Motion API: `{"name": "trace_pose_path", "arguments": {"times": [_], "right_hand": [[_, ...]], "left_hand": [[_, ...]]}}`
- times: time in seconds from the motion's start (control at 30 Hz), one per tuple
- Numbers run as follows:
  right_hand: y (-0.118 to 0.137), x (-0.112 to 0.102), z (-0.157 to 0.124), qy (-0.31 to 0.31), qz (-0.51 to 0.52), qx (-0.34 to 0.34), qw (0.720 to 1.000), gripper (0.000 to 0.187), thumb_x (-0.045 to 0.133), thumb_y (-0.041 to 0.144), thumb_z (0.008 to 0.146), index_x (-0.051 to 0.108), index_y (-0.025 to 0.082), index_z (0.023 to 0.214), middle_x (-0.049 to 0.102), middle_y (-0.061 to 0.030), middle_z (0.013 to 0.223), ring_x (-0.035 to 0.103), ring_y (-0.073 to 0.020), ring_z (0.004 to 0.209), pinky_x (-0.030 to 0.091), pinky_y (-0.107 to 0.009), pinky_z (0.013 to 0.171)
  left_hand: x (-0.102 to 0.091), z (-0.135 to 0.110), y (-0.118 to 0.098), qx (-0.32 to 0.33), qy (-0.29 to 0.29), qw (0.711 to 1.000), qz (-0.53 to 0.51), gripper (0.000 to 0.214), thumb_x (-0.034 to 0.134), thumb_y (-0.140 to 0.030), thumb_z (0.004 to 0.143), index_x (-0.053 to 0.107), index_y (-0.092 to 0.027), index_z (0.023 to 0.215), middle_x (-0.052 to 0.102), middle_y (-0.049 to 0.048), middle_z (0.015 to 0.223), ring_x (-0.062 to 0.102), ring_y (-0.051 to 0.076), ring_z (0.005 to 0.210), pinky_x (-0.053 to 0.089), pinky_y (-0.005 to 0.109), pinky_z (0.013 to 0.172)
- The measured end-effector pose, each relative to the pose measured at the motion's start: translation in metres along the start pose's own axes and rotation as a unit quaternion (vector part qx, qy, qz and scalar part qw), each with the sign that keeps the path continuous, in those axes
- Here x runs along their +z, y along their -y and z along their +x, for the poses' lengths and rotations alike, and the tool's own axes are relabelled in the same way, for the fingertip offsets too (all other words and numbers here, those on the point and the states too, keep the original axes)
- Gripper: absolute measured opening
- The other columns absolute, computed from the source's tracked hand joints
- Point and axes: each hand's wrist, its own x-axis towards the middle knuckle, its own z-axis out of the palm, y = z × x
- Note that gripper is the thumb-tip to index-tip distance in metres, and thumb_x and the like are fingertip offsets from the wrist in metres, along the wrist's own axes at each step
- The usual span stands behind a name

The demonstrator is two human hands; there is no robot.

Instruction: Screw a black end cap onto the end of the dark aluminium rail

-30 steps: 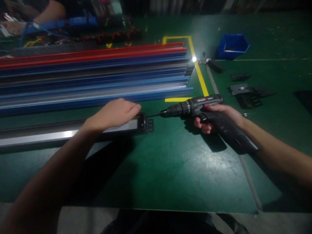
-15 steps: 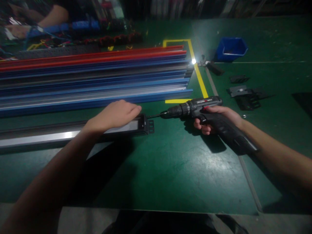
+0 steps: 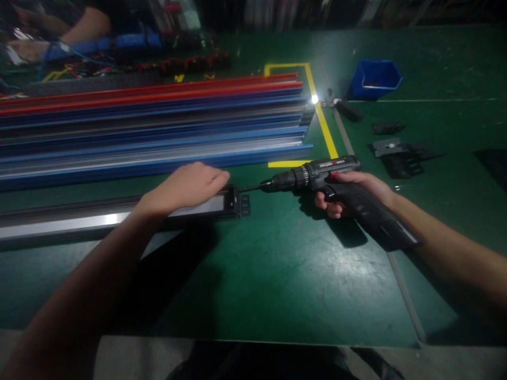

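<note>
My right hand (image 3: 352,191) is wrapped around the grip of a black cordless drill (image 3: 330,171), which lies level and points left. Its long thin bit (image 3: 250,188) reaches the end cap (image 3: 236,203) of a long black-and-silver metal profile (image 3: 91,222). My left hand (image 3: 194,184) lies over that profile close to its right end, thumb along the top; the other fingers curl over the far side, mostly hidden. A small slotted black bracket (image 3: 246,205) sticks out from the end cap.
Behind the profile lie several long blue rails (image 3: 237,153) and red rails (image 3: 222,83). Yellow tape (image 3: 325,132) marks the green table. At right are dark brackets (image 3: 396,150), a blue bin (image 3: 376,79) and a black-handled tool (image 3: 348,110). A co-worker's arm (image 3: 89,26) shows at top left, near wires.
</note>
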Motion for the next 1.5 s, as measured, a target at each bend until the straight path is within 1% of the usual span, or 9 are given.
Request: {"name": "trace_pose_path", "arguments": {"times": [0.27,0.43,0.53,0.73,0.93,1.17,1.3,1.4,1.5], "right_hand": [[0.0001,0.0025,0.0,-0.002,0.012,-0.001,1.0,0.041,0.062,0.041,0.1,0.059,0.009,0.125,0.075,-0.0185,0.111,0.074,-0.0228,0.089,0.062,-0.034,0.084],[-0.0005,0.0029,-0.0001,0.005,0.036,0.002,0.999,0.043,0.062,0.041,0.1,0.057,0.01,0.131,0.074,-0.0162,0.112,0.074,-0.0221,0.088,0.062,-0.036,0.085],[-0.0005,0.003,-0.0006,0.0,0.04,0.008,0.999,0.043,0.062,0.041,0.1,0.058,0.01,0.13,0.074,-0.0156,0.111,0.073,-0.0217,0.087,0.061,-0.035,0.085],[-0.0001,0.0041,-0.0004,0.003,0.028,0.004,1.0,0.042,0.064,0.04,0.1,0.061,0.007,0.125,0.074,-0.0177,0.112,0.073,-0.0212,0.086,0.061,-0.034,0.085],[0.0,0.0035,-0.0011,-0.003,0.013,0.0,1.0,0.043,0.064,0.042,0.099,0.062,0.006,0.123,0.075,-0.0187,0.111,0.073,-0.0215,0.085,0.062,-0.035,0.085],[-0.0008,0.0046,-0.001,-0.01,0.008,-0.006,1.0,0.043,0.062,0.042,0.1,0.063,0.007,0.123,0.075,-0.0178,0.11,0.072,-0.0205,0.083,0.061,-0.034,0.083],[-0.0007,0.004,-0.0008,-0.009,0.007,-0.006,1.0,0.043,0.061,0.043,0.1,0.063,0.006,0.123,0.074,-0.0183,0.11,0.072,-0.0204,0.083,0.061,-0.033,0.083],[-0.0008,0.0046,-0.001,-0.011,0.005,-0.007,1.0,0.044,0.063,0.043,0.1,0.064,0.006,0.122,0.075,-0.0182,0.109,0.073,-0.021,0.083,0.061,-0.034,0.083],[-0.001,0.0053,-0.0016,-0.019,0.003,-0.003,1.0,0.044,0.064,0.044,0.099,0.065,0.004,0.118,0.075,-0.0183,0.109,0.073,-0.0215,0.083,0.062,-0.033,0.083]], "left_hand": [[-0.0035,-0.0006,-0.002,0.001,-0.002,1.0,-0.008,0.05,0.027,-0.042,0.104,0.071,-0.024,0.091,0.078,0.006,0.095,0.066,0.023,0.08,0.038,0.033,0.065],[-0.0047,-0.0011,-0.0033,-0.002,-0.003,1.0,-0.012,0.05,0.027,-0.042,0.105,0.07,-0.024,0.088,0.077,0.0054,0.089,0.065,0.021,0.076,0.037,0.033,0.063],[-0.0038,-0.0006,-0.0028,-0.004,-0.002,1.0,-0.007,0.05,0.027,-0.043,0.105,0.07,-0.023,0.087,0.076,0.006,0.089,0.064,0.022,0.075,0.036,0.034,0.063],[-0.0014,0.0011,-0.0005,-0.002,0.007,1.0,-0.013,0.053,0.024,-0.043,0.104,0.071,-0.024,0.091,0.077,0.0061,0.095,0.066,0.024,0.081,0.037,0.034,0.067],[-0.0005,0.0002,-0.0006,-0.004,0.004,1.0,-0.014,0.053,0.023,-0.043,0.105,0.07,-0.024,0.092,0.078,0.0055,0.097,0.066,0.023,0.083,0.038,0.033,0.067],[-0.0006,0.0,-0.0006,-0.005,0.0,1.0,-0.009,0.052,0.027,-0.043,0.105,0.074,-0.024,0.092,0.079,0.0052,0.095,0.067,0.023,0.081,0.04,0.034,0.07],[-0.0004,0.0002,0.0002,-0.006,0.002,1.0,-0.005,0.055,0.025,-0.044,0.106,0.075,-0.025,0.093,0.08,0.0051,0.097,0.068,0.023,0.082,0.041,0.033,0.071],[0.0003,0.0006,0.0011,-0.002,0.001,1.0,-0.007,0.055,0.024,-0.044,0.106,0.074,-0.024,0.094,0.079,0.0063,0.098,0.068,0.024,0.083,0.041,0.035,0.07],[0.0013,0.0012,0.002,-0.001,-0.001,1.0,-0.017,0.052,0.027,-0.044,0.105,0.073,-0.024,0.092,0.078,0.0068,0.096,0.067,0.025,0.081,0.04,0.035,0.067]]}}
